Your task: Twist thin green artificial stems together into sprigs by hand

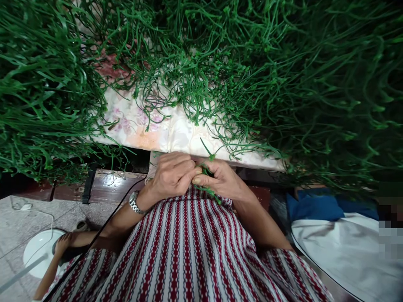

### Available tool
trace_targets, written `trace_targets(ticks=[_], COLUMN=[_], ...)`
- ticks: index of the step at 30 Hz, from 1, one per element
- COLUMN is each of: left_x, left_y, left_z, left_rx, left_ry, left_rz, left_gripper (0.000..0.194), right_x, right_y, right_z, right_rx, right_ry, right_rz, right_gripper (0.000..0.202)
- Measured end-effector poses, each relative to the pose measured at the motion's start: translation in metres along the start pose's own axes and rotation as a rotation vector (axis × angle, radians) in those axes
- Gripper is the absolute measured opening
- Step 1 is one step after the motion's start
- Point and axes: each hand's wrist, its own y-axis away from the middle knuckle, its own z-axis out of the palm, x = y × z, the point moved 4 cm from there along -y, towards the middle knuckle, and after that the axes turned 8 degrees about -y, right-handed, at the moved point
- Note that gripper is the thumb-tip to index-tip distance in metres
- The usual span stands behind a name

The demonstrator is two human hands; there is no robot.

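Note:
My left hand [174,174], with a silver watch on the wrist, is closed, its fingers curled and its thumb and fingertip pinched at a green sprig [209,191]. Beside it, my right hand [225,180] is closed round the same sprig. Thumb tips meet over my lap, just below the table's edge. Thin ends of the sprig stick out above and below the right fingers; its middle is hidden. Large heaps of similar thin, branching green stems [201,75] lie beyond my hands. They look like plastic.
A pale flowered cloth [179,130] covers the table, with stems hanging over its edge at left and right. At lower left stand a white round fan base [40,262] and a brown wooden bench [103,186]. Another person [336,239] in white and blue sits at right.

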Motion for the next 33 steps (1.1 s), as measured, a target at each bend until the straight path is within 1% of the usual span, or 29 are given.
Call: trace_targets(ticks=[2, 4, 7, 9, 11, 14, 15, 17, 18, 19, 21, 22, 25, 27, 29, 31, 32, 33], left_x=[-0.001, -0.002, -0.002, -0.002, -0.004, -0.012, -0.016, -0.021, -0.022, -0.021, -0.018, -0.018, -0.024, -0.029, -0.031, -0.030, -0.029, -0.028], left_y=[-0.001, 0.000, 0.005, 0.008, 0.007, -0.003, -0.007, -0.015, -0.019, -0.023, -0.025, -0.024, -0.018, -0.017, -0.019, -0.023, -0.025, -0.027], left_z=[0.000, 0.000, 0.003, 0.007, 0.010, 0.009, 0.007, 0.001, -0.003, -0.003, -0.004, -0.004, -0.001, 0.002, 0.005, 0.007, 0.008, 0.008], left_rx=[0.005, 0.043, 0.128, 0.186, 0.256, 0.390, 0.444, 0.533, 0.571, 0.489, 0.375, 0.329, 0.287, 0.272, 0.254, 0.228, 0.211, 0.202], left_ry=[0.176, 0.311, 0.425, 0.477, 0.518, 0.626, 0.678, 0.798, 0.804, 0.794, 0.695, 0.647, 0.593, 0.647, 0.708, 0.732, 0.726, 0.720], left_rz=[-0.088, -0.195, -0.375, -0.469, -0.522, -0.569, -0.579, -0.602, -0.594, -0.587, -0.586, -0.607, -0.712, -0.775, -0.819, -0.860, -0.878, -0.889], left_gripper=[0.030, 0.032, 0.036, 0.037, 0.039, 0.041, 0.041, 0.040, 0.039, 0.038, 0.038, 0.037, 0.035, 0.033, 0.033, 0.035, 0.034, 0.034], right_x=[-0.004, -0.006, -0.008, -0.009, -0.011, -0.014, -0.016, -0.020, -0.023, -0.027, -0.037, -0.041, -0.053, -0.056, -0.055, -0.052, -0.051, -0.050], right_y=[0.000, 0.000, -0.002, -0.004, -0.006, -0.008, -0.008, -0.008, -0.008, -0.009, -0.009, -0.008, -0.001, 0.006, 0.011, 0.012, 0.010, 0.007], right_z=[0.004, 0.008, 0.012, 0.013, 0.016, 0.023, 0.026, 0.030, 0.029, 0.026, 0.011, 0.004, -0.003, 0.002, 0.013, 0.024, 0.028, 0.029], right_rx=[-0.004, 0.002, 0.088, 0.150, 0.202, 0.258, 0.241, 0.161, 0.131, 0.114, 0.176, 0.182, 0.103, 0.078, 0.044, -0.004, -0.010, 0.017], right_ry=[0.047, 0.044, 0.042, 0.075, 0.117, 0.186, 0.209, 0.257, 0.278, 0.300, 0.341, 0.370, 0.503, 0.624, 0.764, 0.896, 0.951, 1.000], right_rz=[-0.078, -0.149, -0.277, -0.369, -0.462, -0.602, -0.649, -0.725, -0.744, -0.748, -0.690, -0.655, -0.596, -0.602, -0.636, -0.694, -0.733, -0.781], right_gripper=[0.032, 0.032, 0.031, 0.030, 0.027, 0.025, 0.025, 0.025, 0.025, 0.024, 0.019, 0.018, 0.015, 0.012, 0.011, 0.013, 0.014, 0.015])
